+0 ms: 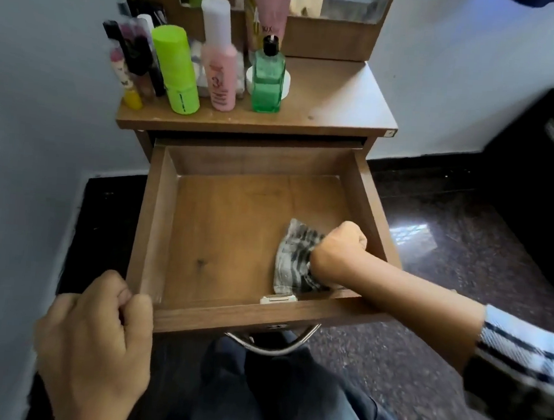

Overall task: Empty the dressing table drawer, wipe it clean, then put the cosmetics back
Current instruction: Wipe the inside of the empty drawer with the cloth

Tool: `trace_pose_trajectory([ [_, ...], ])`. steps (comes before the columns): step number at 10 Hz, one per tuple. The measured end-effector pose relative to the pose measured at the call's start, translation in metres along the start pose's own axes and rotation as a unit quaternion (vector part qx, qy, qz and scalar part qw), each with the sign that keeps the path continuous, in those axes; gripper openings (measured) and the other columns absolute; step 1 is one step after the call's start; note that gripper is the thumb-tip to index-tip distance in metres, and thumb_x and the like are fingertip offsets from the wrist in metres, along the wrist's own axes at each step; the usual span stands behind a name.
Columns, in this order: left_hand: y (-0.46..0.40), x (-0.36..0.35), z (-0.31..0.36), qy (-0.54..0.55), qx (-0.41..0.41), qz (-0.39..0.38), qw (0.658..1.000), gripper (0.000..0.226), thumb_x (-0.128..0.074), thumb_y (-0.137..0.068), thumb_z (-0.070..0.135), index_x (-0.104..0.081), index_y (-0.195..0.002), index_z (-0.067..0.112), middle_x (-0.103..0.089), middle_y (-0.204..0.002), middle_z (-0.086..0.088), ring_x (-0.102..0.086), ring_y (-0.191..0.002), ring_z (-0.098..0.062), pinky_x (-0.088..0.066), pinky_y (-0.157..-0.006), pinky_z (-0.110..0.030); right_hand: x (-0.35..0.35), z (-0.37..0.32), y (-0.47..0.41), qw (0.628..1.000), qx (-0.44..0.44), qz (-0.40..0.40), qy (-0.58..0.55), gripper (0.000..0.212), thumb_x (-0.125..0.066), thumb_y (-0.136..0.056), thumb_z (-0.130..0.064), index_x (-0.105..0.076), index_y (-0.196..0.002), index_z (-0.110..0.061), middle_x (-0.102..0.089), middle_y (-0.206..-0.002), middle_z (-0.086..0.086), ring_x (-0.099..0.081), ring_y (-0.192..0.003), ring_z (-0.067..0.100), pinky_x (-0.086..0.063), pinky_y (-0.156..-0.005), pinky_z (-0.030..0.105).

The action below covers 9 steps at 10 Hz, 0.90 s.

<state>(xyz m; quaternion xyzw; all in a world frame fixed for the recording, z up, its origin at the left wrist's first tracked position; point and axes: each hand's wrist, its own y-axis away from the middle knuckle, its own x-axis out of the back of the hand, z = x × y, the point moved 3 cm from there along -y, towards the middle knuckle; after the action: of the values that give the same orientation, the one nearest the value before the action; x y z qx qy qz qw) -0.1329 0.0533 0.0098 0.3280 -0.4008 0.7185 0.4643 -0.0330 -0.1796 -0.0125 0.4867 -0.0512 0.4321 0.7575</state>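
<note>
The wooden drawer (pixel 157 221) is standing pulled out, holding only a cloth (pixel 295 260) on its bare brown floor, at the front right corner. The right hand (pixel 338 247) is gripping the cloth in a closed fist, pressing it down just beside the right wall. The cloth is crumpled, grey-white with dark stripes, its long axis running from the drawer's front edge toward the back. The left hand (pixel 96 335) is curling its fingers near the drawer's front left corner; whether it is gripping the rim, I cannot tell. On the tabletop (pixel 336 99) a green bottle (pixel 268 78), a pink bottle (pixel 218 64) and a lime tube (pixel 175 71) are standing upright.
</note>
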Motion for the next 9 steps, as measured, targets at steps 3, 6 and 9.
trace_pose_trajectory([
  [3,-0.002,-0.004,-0.006,0.044,-0.002,0.009,0.999,0.027,-0.032,-0.081,0.038,-0.028,-0.058,0.024,-0.036,-0.046,-0.002,-0.041,-0.049,-0.030,-0.043,-0.051,-0.046,0.002,0.019,0.007,0.987,0.079,-0.095,-0.105,0.022,-0.039,-0.088,0.002,-0.046,-0.068,-0.003,-0.052,-0.085,0.008,-0.051,-0.078,0.026,-0.044,-0.071,0.030],
  [6,-0.002,-0.006,-0.013,0.010,-0.031,-0.018,0.999,0.017,-0.025,-0.077,0.037,-0.030,-0.068,0.023,-0.037,-0.053,-0.003,-0.042,-0.049,-0.027,-0.045,-0.052,-0.044,0.073,-0.081,0.031,0.905,0.195,0.010,-0.378,0.045,-0.043,-0.096,-0.032,-0.046,-0.132,-0.005,-0.048,-0.135,0.014,-0.047,-0.123,0.032,-0.040,-0.097,0.037],
  [9,-0.005,-0.004,-0.005,0.023,0.001,-0.005,1.000,0.025,-0.030,-0.081,0.039,-0.026,-0.062,0.023,-0.032,-0.049,-0.011,-0.043,-0.053,-0.034,-0.043,-0.054,-0.049,0.068,-0.072,0.037,0.907,0.144,0.095,-0.384,0.043,-0.042,-0.097,-0.038,-0.052,-0.130,-0.013,-0.051,-0.137,0.007,-0.048,-0.126,0.027,-0.041,-0.094,0.034],
])
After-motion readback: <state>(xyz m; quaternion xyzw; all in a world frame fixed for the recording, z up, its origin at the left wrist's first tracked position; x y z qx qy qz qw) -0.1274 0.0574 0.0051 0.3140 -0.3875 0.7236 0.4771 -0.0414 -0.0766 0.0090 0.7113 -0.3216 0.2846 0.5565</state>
